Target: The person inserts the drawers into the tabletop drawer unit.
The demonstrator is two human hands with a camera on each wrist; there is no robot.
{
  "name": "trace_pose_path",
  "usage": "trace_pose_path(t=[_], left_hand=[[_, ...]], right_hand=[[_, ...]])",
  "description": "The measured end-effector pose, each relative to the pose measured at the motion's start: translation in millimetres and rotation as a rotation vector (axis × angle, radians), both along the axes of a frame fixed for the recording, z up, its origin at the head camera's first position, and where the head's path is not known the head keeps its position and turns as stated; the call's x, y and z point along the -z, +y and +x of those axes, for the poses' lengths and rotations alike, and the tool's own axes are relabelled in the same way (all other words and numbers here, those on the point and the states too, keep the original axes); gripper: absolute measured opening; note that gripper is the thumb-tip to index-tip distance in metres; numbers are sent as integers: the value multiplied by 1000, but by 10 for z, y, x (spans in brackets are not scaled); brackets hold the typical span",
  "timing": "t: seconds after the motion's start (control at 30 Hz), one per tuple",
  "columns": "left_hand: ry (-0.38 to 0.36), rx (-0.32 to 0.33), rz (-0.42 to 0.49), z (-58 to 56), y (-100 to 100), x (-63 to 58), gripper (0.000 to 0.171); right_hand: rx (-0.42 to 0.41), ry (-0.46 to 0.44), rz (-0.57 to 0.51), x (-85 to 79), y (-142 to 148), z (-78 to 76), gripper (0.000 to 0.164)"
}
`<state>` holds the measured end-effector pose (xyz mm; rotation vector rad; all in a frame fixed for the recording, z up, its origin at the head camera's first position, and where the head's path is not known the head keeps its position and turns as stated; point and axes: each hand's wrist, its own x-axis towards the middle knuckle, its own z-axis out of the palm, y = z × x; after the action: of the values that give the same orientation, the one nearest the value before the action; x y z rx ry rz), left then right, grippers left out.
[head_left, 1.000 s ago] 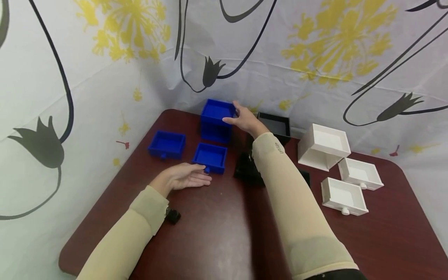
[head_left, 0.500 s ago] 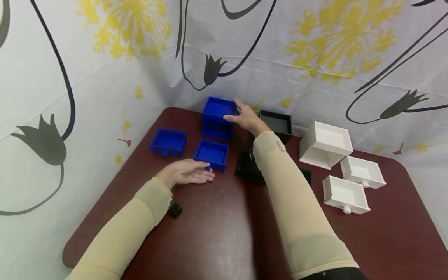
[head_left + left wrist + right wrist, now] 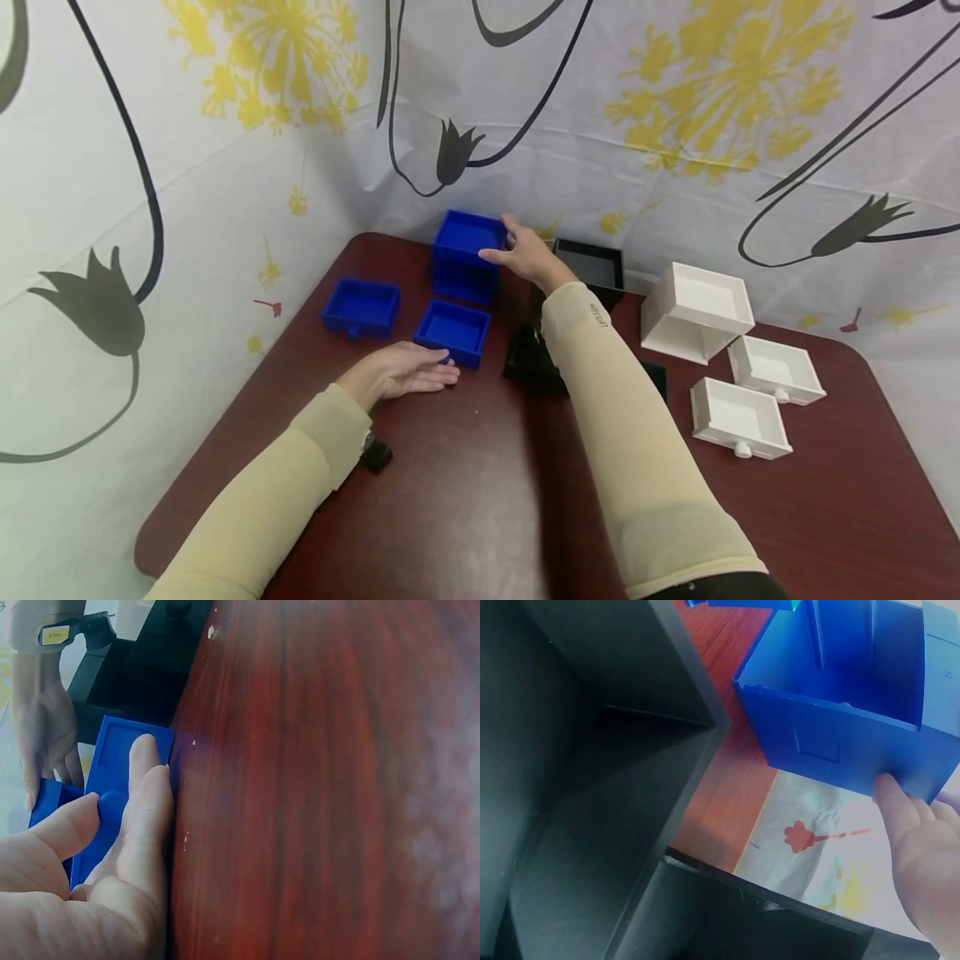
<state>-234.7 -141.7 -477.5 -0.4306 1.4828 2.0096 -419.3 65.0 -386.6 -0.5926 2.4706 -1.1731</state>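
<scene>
In the head view, my left hand [image 3: 408,369] is at the front of a blue drawer [image 3: 452,332]. The left wrist view shows its thumb and forefinger pinching the round knob [image 3: 112,804], with the other fingers fairly straight under it. Behind that drawer stands a blue cabinet shell [image 3: 462,267], its front compartment hollow. My right hand [image 3: 528,254] touches the cabinet's right side near the top, thumb and fingers spread. The right wrist view shows the thumb against the side wall; some fingertips are hidden behind the cabinet. A second blue drawer [image 3: 362,310] lies to the left.
Behind and beneath my right forearm are a black cabinet [image 3: 592,265] and black drawers [image 3: 528,362], partly hidden. A white cabinet [image 3: 697,308] and two white drawers [image 3: 738,419] stand right on the dark red table [image 3: 450,500]. Patterned cloth [image 3: 547,133] hangs close behind.
The view shifts slightly, mostly from head movement. My left hand stays at the blue drawer's knob and my right hand stays against the blue cabinet.
</scene>
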Motion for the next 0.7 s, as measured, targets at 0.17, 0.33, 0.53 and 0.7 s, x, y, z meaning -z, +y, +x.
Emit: trace_pose_path(t=[0.17, 0.33, 0.53, 0.7], left_hand=[[18, -20, 2, 12, 4, 18, 41], [23, -42, -17, 31, -7, 30, 42], [40, -49, -2, 25, -6, 25, 43], [64, -55, 18, -13, 5, 13, 45]], right_hand=[[5, -15, -6, 11, 5, 8, 97], [-1, -21, -1, 9, -20, 36, 96], [3, -16, 13, -4, -14, 35, 95], [1, -17, 28, -25, 1, 7, 95]])
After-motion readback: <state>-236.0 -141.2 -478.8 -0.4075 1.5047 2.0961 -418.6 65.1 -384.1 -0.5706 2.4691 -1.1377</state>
